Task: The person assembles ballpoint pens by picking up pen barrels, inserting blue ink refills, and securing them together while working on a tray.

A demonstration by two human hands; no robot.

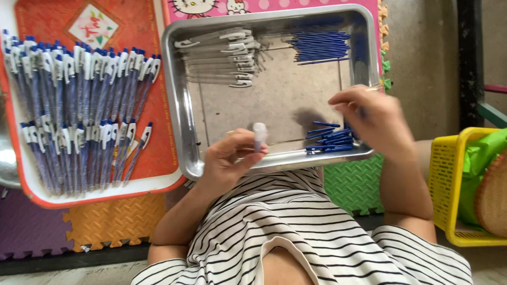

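I see a red tray [158,169] at left, lined with two rows of finished pens [79,105], blue with white clips. Beside it sits a steel tray [182,148], resting partly on my lap. At its far left lies a stack of clear barrels [222,58]; at its far right, a bundle of blue refills [319,46]. A smaller pile of blue refills lies at the near right corner, just under my right hand [372,119]. That hand hovers with fingers curled narrow; blur prevents me telling whether it grips a refill. My left hand [227,158] rests on the near rim, closed on one clear barrel [259,136] held upright. A yellow basket [449,179] stands at far right.
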